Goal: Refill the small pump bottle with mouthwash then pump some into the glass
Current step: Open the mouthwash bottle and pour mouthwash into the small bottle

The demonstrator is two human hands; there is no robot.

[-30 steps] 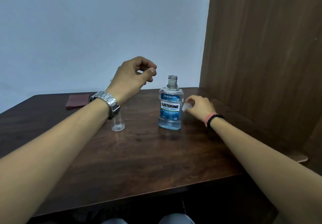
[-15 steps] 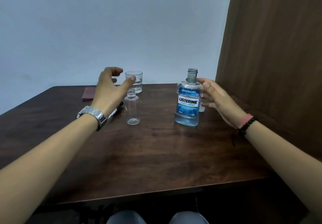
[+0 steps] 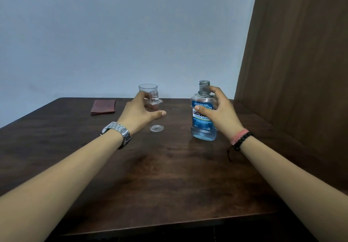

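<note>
Mouthwash bottle (image 3: 203,121): centre-right of frame, upright on table (image 3: 169,176), uncapped, right hand (image 3: 220,113) grasping its body. Small pump bottle (image 3: 154,113): upright, pumpless, left of it; left hand (image 3: 139,113) curls around it, contact unclear. Glass (image 3: 147,89): just behind

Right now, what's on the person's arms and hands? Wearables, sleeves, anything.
No sleeves in view; both forearms are bare. The left hand has a silver metal link-band watch at its wrist. The right hand has a pink cord bracelet and a black beaded bracelet with a dark dangling end. No rings or gloves visible.
</note>
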